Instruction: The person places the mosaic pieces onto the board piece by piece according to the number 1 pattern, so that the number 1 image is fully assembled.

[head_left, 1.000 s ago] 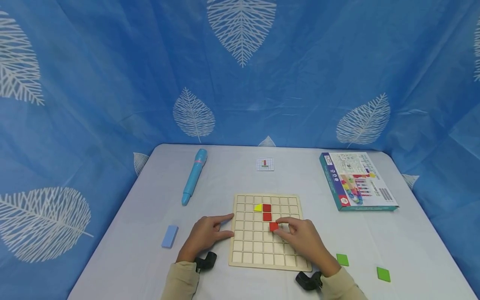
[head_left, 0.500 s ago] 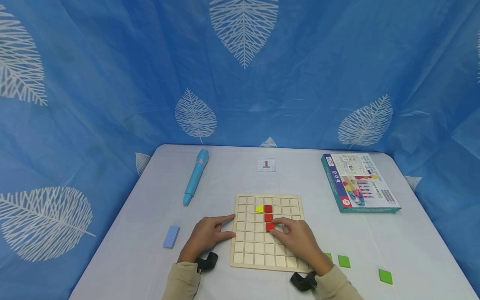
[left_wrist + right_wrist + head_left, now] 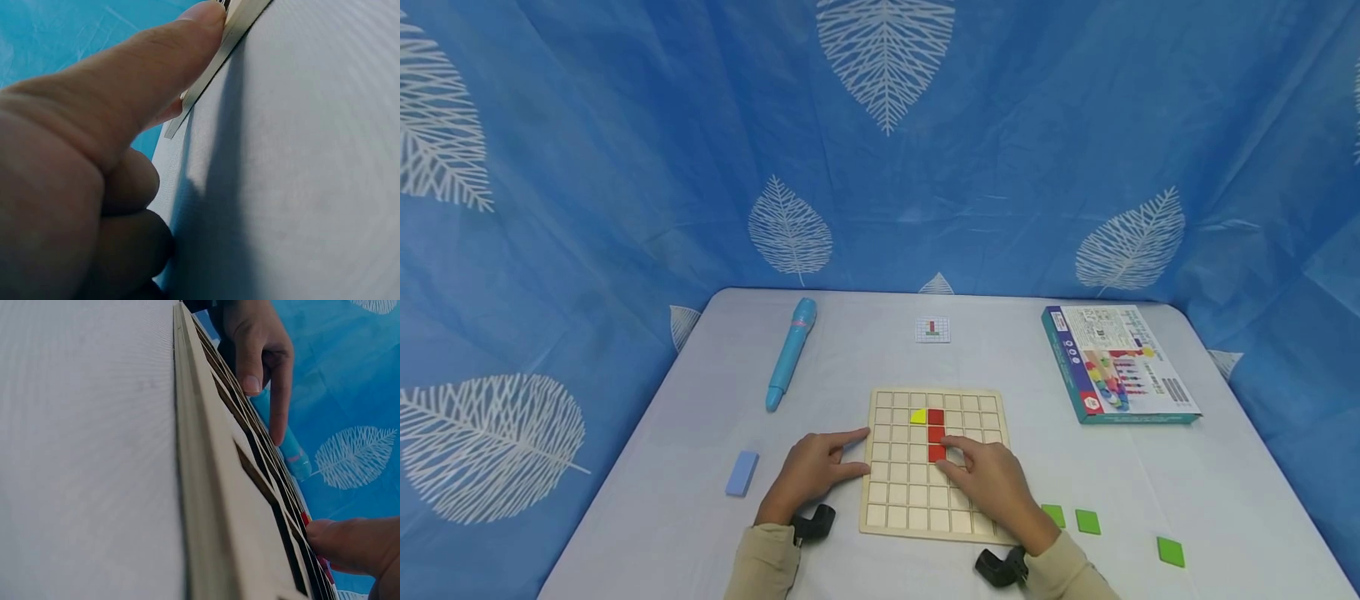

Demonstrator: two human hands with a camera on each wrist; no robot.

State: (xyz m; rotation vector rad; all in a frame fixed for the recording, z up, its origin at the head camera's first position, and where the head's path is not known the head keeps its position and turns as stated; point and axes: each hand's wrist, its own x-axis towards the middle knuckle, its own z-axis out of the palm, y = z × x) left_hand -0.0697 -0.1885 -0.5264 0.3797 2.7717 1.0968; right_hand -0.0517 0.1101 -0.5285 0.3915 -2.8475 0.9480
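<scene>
Straightened now, the third red tile (image 3: 937, 452) sits square in its cell under the other two red tiles (image 3: 936, 425), where a second ago it lay crooked and a little to the right; right hand (image 3: 992, 483) has slid left with it, fingertips resting on the tile's right edge, fingers loosely bent, whether they pinch it or only press it I cannot tell; three reds in a column on the wooden grid board (image 3: 910, 500), yellow tile (image 3: 917, 416) just left of the top one; left hand (image 3: 811, 471) flat on the table (image 3: 850, 358), forefinger and thumb stretched out and touching the board's left edge, holding nothing; the left wrist view shows that forefinger (image 3: 156, 56) against the board's rim; beside the right wrist, three green tiles (image 3: 1087, 522) lie on the table; blue pen (image 3: 790, 353) off to the far left, small blue block (image 3: 742, 473) near the left hand, pattern card (image 3: 932, 330) beyond the board, game box (image 3: 1116, 363) far right.
</scene>
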